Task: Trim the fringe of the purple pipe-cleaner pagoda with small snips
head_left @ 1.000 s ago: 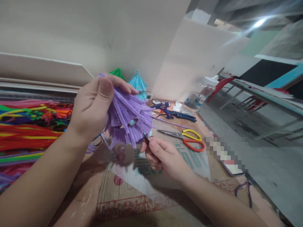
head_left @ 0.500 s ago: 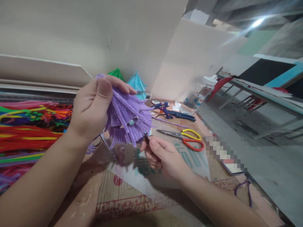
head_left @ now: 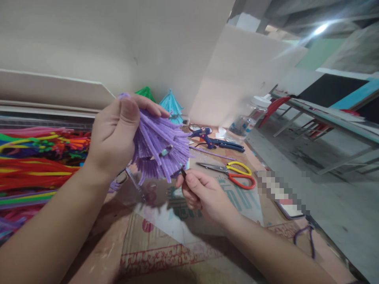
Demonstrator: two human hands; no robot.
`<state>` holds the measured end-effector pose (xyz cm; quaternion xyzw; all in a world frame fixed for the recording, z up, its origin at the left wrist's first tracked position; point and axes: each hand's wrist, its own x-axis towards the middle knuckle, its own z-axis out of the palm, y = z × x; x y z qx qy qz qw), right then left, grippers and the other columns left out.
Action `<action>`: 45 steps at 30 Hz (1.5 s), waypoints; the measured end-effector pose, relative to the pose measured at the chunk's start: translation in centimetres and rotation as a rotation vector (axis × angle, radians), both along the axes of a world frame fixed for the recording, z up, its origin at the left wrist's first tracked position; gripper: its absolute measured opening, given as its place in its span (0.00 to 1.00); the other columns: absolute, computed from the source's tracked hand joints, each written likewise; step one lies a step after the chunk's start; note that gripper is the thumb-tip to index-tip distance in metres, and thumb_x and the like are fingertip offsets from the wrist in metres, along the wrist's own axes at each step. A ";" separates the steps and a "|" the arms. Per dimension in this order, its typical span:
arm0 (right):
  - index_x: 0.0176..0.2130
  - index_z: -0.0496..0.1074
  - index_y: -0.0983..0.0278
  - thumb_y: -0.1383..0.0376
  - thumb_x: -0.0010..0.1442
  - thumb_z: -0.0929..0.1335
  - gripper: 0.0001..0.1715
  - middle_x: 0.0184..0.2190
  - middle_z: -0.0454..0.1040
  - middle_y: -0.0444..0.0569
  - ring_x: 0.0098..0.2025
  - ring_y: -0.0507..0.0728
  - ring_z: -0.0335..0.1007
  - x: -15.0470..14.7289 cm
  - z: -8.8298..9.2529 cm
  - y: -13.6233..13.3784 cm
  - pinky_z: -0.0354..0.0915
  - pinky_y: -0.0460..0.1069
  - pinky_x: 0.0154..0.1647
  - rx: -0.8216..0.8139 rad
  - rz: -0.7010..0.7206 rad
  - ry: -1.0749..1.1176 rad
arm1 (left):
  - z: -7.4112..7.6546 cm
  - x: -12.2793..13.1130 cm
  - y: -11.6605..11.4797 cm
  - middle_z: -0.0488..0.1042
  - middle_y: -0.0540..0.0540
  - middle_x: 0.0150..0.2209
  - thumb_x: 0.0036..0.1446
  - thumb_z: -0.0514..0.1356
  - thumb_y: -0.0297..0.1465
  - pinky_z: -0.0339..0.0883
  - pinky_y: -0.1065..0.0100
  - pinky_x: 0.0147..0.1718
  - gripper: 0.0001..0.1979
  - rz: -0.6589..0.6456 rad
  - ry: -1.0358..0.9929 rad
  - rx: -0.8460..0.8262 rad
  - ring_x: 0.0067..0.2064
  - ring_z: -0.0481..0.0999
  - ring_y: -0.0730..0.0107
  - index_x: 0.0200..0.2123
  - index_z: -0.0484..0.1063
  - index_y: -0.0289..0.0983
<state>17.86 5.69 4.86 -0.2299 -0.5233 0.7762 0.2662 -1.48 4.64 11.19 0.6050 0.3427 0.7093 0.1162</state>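
My left hand point(head_left: 117, 136) is closed around the top of a purple pipe-cleaner bundle point(head_left: 161, 148) shaped like a small umbrella, held up above the cardboard. A small metal clip point(head_left: 166, 151) sits among its strands. My right hand point(head_left: 198, 193) is just below the bundle's lower edge, its fingers pinched on a small dark tool point(head_left: 183, 172) whose tip touches the strand ends.
Piles of coloured pipe cleaners point(head_left: 35, 157) lie at the left. Yellow-and-red scissors point(head_left: 233, 173), a blue glue gun point(head_left: 210, 139), a clear jar point(head_left: 247, 118), and green point(head_left: 145, 92) and blue umbrella shapes point(head_left: 171, 103) rest behind. Flattened cardboard point(head_left: 166, 244) covers the table. A purple loop point(head_left: 304, 236) lies at the right.
My right hand has risen slightly, bringing the dark tool's tip up against the bundle's lower edge. The left hand holds the bundle almost still.
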 end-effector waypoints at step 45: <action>0.32 0.71 0.66 0.44 0.53 0.73 0.27 0.14 0.55 0.33 0.15 0.44 0.40 0.2 -0.2 0.2 0.39 0.43 0.15 -0.037 0.070 0.026 | 0.2 -0.4 -0.5 0.79 0.44 0.36 0.62 0.54 0.51 0.73 0.56 0.45 0.23 0.022 0.112 -0.018 0.42 0.80 0.60 0.33 0.76 0.38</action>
